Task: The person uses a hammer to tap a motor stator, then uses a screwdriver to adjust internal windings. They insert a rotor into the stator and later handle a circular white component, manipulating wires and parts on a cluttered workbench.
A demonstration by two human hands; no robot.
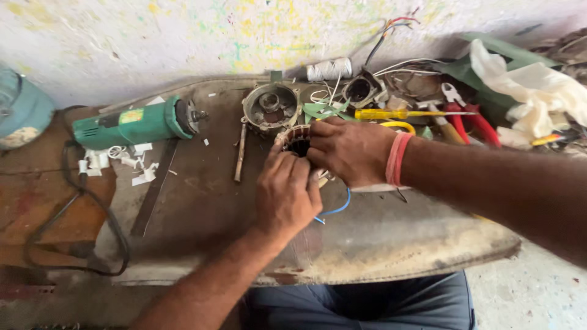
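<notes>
Both hands, left (286, 192) and right (350, 150), grasp the wound stator (298, 140) mid-surface; steady it firmly, sparing the copper windings.

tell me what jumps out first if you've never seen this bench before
Both hands meet mid-board: the left hand and right hand close around a copper-wound motor stator. A green angle grinder lies to the left. A yellow-handled screwdriver and red-handled pliers lie behind, by the paint-spattered wall.

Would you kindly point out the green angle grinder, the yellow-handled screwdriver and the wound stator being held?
green angle grinder (131, 126), head view, middle of its body.
yellow-handled screwdriver (380, 114), head view, on the handle.
wound stator (298, 139), head view, its copper winding rim.
</notes>
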